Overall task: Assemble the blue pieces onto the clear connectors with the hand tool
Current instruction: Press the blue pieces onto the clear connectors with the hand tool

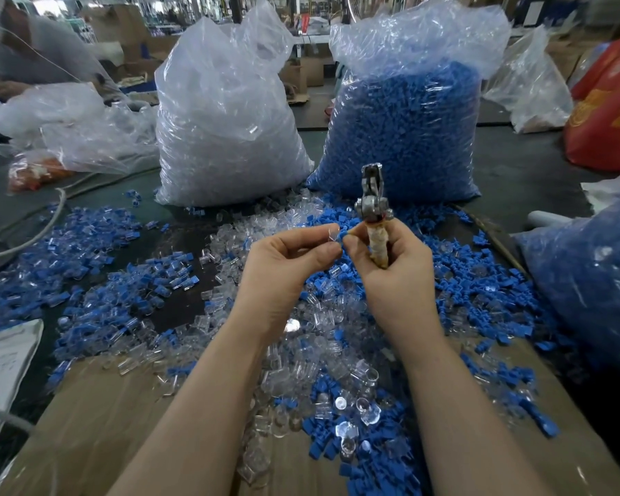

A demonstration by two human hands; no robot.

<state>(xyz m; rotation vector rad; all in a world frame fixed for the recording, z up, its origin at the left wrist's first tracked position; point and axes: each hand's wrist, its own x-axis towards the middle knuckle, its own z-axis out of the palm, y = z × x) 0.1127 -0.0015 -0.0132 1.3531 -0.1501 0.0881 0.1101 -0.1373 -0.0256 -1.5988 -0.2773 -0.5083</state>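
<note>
My left hand (287, 261) pinches a clear connector (332, 232) between thumb and fingertips, raised over the table. My right hand (391, 266) grips the hand tool (373, 205) by its tape-wrapped handle, metal jaws pointing up, and its thumb and forefinger pinch a small blue piece (345, 235) right against the connector. Loose blue pieces (480, 291) and clear connectors (323, 338) lie heaped on the table under both hands.
A tall bag of clear connectors (226, 112) and a tall bag of blue pieces (408, 123) stand behind the pile. Another blue-filled bag (595, 273) lies at right, cardboard (97, 417) at the near edge, a cable (33, 223) at left.
</note>
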